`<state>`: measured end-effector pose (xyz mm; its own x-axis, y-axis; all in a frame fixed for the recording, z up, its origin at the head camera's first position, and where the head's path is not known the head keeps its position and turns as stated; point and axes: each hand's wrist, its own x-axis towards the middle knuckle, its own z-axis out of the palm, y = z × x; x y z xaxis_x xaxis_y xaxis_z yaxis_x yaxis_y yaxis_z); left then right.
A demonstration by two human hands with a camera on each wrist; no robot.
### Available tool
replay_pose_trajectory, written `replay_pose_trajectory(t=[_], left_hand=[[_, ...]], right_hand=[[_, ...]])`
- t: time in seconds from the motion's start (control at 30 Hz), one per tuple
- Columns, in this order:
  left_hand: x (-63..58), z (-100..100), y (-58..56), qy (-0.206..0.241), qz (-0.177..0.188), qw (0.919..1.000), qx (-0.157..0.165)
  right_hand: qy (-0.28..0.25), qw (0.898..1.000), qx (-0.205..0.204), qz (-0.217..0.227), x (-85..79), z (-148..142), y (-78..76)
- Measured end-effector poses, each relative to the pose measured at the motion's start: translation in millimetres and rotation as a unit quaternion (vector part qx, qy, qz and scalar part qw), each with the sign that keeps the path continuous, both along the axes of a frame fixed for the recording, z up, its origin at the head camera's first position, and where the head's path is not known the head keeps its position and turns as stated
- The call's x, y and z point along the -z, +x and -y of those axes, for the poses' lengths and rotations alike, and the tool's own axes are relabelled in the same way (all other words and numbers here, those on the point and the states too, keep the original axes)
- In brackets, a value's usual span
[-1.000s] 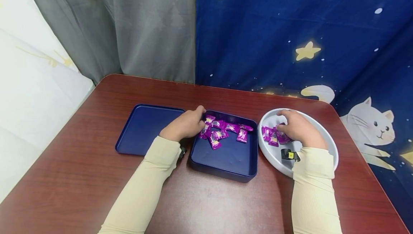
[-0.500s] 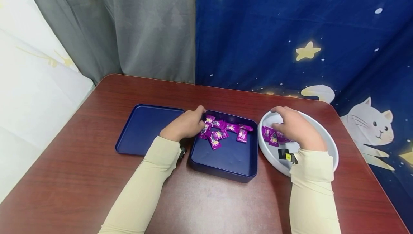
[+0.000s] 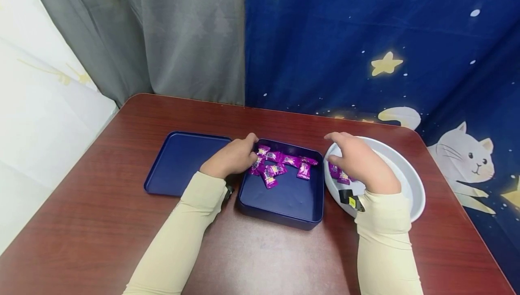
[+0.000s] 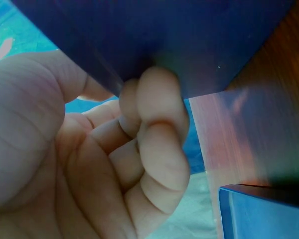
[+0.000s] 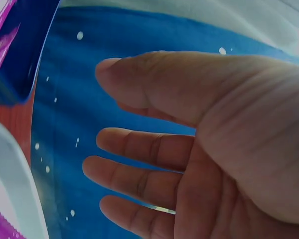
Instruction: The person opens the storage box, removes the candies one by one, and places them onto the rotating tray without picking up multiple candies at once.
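My left hand (image 3: pixel 229 157) grips the left wall of a dark blue square box (image 3: pixel 284 200), thumb over the rim and fingers curled against the outside, as the left wrist view shows. Inside the box lie several purple wrapped candies (image 3: pixel 275 170), mostly toward its back and left. Over the left part of a round white tray (image 3: pixel 418 195) is my right hand (image 3: pixel 359 161), its thumb and index finger spread apart. The right wrist view shows that palm with nothing in it and the fingers loosely extended. More purple candies (image 3: pixel 339 175) lie in the tray, partly hidden beneath this hand.
A flat dark blue lid (image 3: pixel 180 164) lies on the reddish-brown table (image 3: pixel 101 204), left of the box. The white tray stands close against the box's right side. Grey and blue curtains (image 3: pixel 195 33) hang behind the table's far edge.
My right hand has moved left and up from the candies in the white tray toward the box, its thumb and index spreading. My left hand and the box have stayed in place.
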<state>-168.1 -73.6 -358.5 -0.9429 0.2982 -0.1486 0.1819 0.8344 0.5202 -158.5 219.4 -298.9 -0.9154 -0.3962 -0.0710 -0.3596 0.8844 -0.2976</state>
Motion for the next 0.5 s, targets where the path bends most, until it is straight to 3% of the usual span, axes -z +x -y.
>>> replay_pose_trajectory(t=[0.5], left_hand=[[1.3,-1,-0.3,-0.003,-0.004,1.0,-0.004]], right_hand=[[-0.004,0.996,-0.083,-0.042,13.4,46,5.6]])
